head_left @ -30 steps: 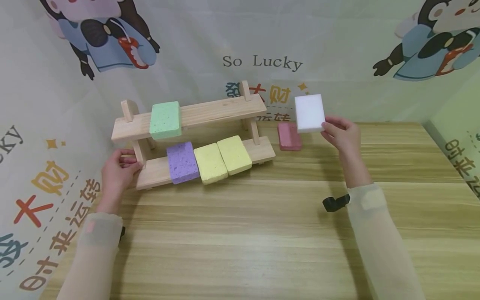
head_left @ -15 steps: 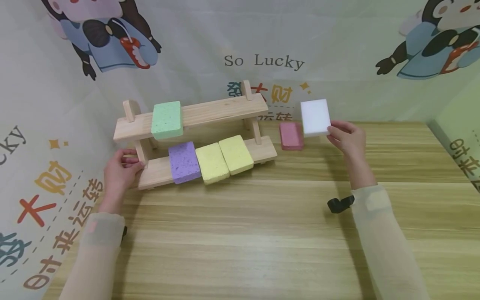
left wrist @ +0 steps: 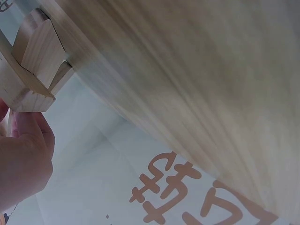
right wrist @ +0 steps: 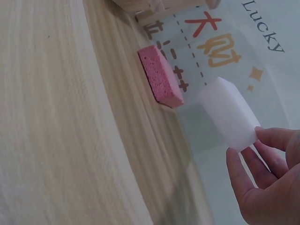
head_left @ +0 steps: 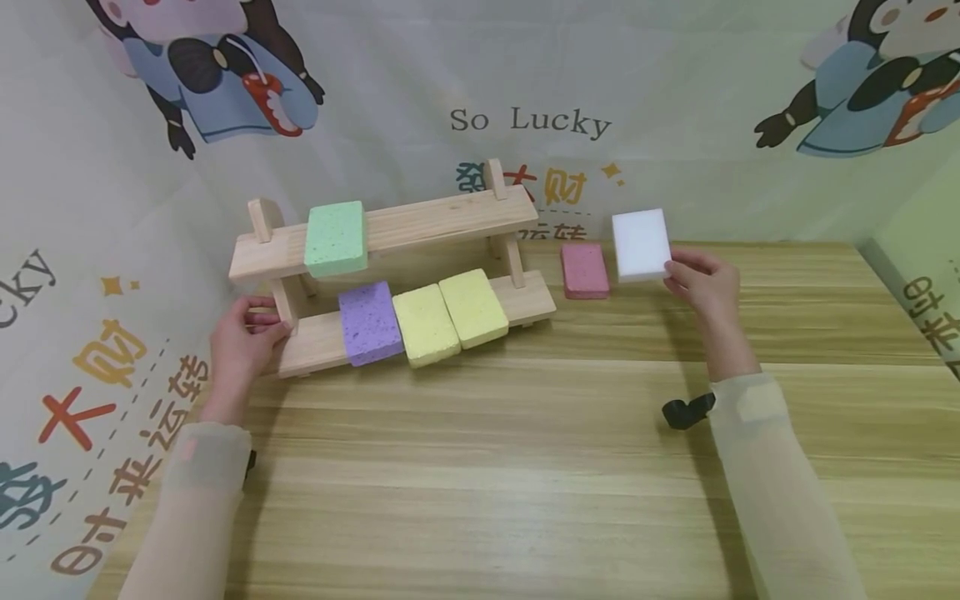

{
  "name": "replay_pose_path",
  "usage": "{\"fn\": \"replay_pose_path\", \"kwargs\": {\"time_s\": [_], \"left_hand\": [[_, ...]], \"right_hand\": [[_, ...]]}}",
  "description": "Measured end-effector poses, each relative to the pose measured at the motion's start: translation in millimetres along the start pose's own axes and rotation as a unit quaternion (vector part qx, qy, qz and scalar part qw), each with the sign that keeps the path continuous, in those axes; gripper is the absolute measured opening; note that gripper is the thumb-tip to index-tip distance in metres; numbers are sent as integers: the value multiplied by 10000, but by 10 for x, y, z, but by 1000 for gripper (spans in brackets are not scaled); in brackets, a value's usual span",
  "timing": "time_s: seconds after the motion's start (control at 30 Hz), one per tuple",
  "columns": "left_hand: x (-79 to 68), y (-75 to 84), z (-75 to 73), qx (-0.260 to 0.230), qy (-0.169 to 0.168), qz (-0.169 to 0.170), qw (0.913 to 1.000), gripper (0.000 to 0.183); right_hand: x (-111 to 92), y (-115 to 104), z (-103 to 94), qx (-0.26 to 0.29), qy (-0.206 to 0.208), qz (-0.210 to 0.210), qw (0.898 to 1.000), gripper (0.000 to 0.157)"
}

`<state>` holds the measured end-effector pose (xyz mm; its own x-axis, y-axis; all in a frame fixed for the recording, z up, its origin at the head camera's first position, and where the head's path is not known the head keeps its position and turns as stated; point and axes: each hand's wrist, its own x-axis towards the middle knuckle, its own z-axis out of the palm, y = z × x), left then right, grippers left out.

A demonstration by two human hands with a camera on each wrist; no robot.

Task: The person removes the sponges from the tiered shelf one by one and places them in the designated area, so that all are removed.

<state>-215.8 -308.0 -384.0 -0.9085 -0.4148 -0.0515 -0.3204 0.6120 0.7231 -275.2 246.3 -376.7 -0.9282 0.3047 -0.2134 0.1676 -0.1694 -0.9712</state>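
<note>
My right hand (head_left: 705,287) pinches a white sponge block (head_left: 641,244) by its right corner. In the right wrist view the white sponge (right wrist: 229,112) is held between thumb and fingers, apart from the pink sponge (right wrist: 161,77). That pink sponge (head_left: 585,271) lies on the table to its left. At the left, my left hand (head_left: 243,346) grips the end of a two-tier wooden shelf (head_left: 450,218) near its left upright; some fingertips are hidden behind the wood. A green sponge (head_left: 336,238) sits on the upper board. On the lower board are a purple sponge (head_left: 371,323) and two yellow sponges (head_left: 426,325).
The wood-grain table (head_left: 480,467) extends in front of the shelf. A printed cloth (head_left: 525,75) hangs behind and along both sides, close to the shelf's back. A black wrist device (head_left: 686,411) juts from the right sleeve.
My right hand has moved a little right and down toward the table with the white sponge, opening a gap from the pink sponge. My left hand stays on the shelf.
</note>
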Motion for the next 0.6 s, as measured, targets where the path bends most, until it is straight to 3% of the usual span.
{"fn": "replay_pose_path", "kwargs": {"time_s": [0.17, 0.6], "left_hand": [[-4, 5, -7, 11, 2, 10, 10000, 45], [-4, -4, -10, 18, -11, 25, 10000, 45]], "right_hand": [[30, 50, -40, -171, 87, 148, 9997, 23], [78, 140, -96, -243, 232, 353, 9988, 21]]}}
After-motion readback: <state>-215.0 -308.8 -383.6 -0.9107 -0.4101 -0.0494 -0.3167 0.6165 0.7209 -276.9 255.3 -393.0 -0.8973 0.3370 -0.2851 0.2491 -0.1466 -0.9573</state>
